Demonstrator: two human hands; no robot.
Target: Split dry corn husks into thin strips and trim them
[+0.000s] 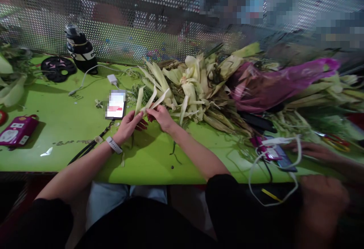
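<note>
Pale strips of corn husk (154,98) rise from between my two hands, above the green table. My left hand (131,126), with a pale watch on its wrist, is closed with thumb and fingers on the strips' lower end. Close beside it, my right hand (160,117) pinches the same husk strips. Something dark red shows under my fingers, too small to name. A large heap of dried corn husks (196,86) lies just beyond and to the right. Left of my hands rests a lit phone (115,104) with a dark strap.
A black bottle (82,52) and a black palette-like piece (58,68) stand by the perforated metal screen (159,25). Purple device (19,130) at left; pink plastic bag (273,84) on the husks. At right, another person's hand (309,150) is near a phone and white cable (251,173).
</note>
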